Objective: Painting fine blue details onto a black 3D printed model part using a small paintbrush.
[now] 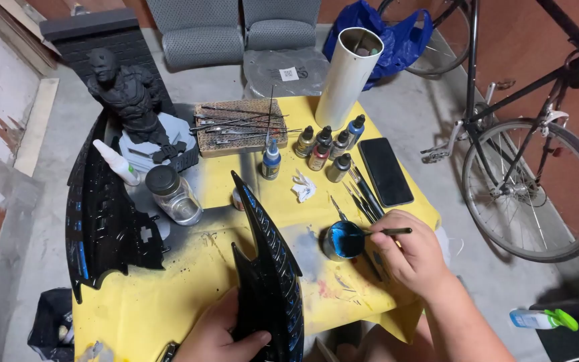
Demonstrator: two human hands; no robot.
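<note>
paint cup (343,240) holding blue paint, brush (389,232) in right hand (407,253)

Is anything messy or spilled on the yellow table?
Yes. The yellow table cover has black spray marks and red and grey paint smears near the small cup of blue paint. A crumpled white tissue lies loose by the little paint bottles.

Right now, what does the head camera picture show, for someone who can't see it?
The right hand dips a thin brush into a small cup of blue paint, while the left hand holds a glossy black wing piece over a yellow table.
</note>
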